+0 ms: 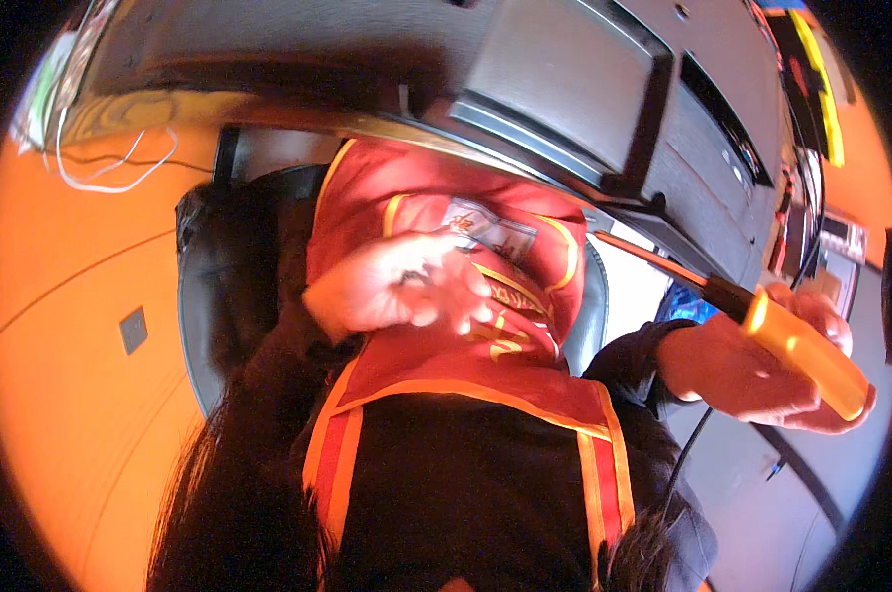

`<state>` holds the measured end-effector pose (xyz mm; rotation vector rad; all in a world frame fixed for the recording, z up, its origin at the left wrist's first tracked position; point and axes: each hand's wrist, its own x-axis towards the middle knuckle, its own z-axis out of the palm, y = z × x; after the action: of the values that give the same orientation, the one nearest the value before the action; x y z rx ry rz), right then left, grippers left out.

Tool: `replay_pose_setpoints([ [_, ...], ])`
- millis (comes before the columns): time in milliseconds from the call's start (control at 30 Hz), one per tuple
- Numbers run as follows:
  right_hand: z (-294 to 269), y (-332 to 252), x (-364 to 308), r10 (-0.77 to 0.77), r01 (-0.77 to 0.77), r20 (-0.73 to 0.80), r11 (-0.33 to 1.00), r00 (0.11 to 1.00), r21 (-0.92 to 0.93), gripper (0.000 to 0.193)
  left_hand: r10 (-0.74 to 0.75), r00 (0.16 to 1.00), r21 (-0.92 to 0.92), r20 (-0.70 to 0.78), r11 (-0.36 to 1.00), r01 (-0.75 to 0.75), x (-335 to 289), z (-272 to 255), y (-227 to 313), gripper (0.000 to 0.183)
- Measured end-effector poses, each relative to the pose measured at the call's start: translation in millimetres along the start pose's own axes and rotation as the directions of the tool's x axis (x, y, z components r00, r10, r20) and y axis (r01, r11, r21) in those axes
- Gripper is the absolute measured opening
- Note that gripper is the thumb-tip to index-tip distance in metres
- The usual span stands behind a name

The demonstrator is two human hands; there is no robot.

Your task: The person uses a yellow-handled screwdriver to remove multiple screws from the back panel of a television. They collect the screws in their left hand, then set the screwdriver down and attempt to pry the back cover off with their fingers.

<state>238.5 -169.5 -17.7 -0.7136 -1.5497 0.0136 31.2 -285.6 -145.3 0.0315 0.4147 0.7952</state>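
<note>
My right hand (761, 375) is wrapped round the yellow handle (806, 355) of a screwdriver. Its long thin shaft (653, 259) points up and left, its tip near the lower edge of a large black plastic panel (564, 74). In front of the red apron (446, 365) on my body, my left hand (416, 286) hovers with its fingers curled in. Small dark specks show at its palm, too blurred to name. Just beyond these fingers, a clear plastic pouch (492, 232) lies against the apron.
The black panel, with raised ribs and a recessed grey area, rests on a wood-edged table (377, 126). White cable (120, 183) hangs at its left end. A black chair (239, 257) is at my left, before an orange wall (81, 266). Boxes (830, 257) and cables crowd the right.
</note>
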Motion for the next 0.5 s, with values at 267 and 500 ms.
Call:
replay_pose_setpoints([
  [267, -25, 0, -30, -0.07, 0.067, -0.051, 0.996, 0.996, -0.051, 0.056, -0.156, 0.948, -0.294, 0.276, 0.926, 0.238, 64, -13, -28, 0.028],
  [500, -37, 2, -40, -0.121, 0.12, -0.025, 0.992, 0.992, -0.033, 0.059, -0.084, 0.952, 0.484, 0.294, 0.872, -0.072, 75, -6, -34, 0.038],
])
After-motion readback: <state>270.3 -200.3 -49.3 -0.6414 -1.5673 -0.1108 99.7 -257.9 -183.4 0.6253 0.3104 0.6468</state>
